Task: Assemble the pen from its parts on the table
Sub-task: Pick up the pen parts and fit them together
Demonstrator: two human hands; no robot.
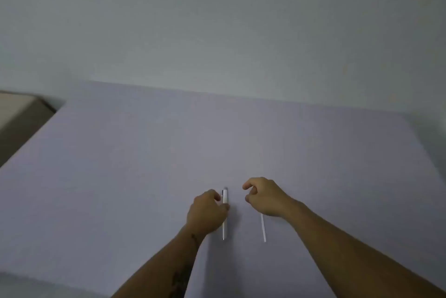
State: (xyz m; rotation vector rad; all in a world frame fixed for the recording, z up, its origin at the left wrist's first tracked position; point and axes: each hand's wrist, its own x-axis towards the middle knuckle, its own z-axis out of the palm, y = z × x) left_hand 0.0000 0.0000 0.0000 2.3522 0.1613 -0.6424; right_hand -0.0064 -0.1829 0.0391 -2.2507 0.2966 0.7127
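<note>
— Where's the pen?
— The pen body (225, 203) lies near the table's (120, 177) front middle, left hand (206, 210) pinching it. The thin refill (263, 227) lies beside it, partly under the loosely curled right hand (264, 197).
— Room?
— Bare tabletop stretches to the wall (217, 20).

Perhaps a plain room indoors: a lavender-covered table (144, 152) against a bare grey wall (217, 20).
</note>
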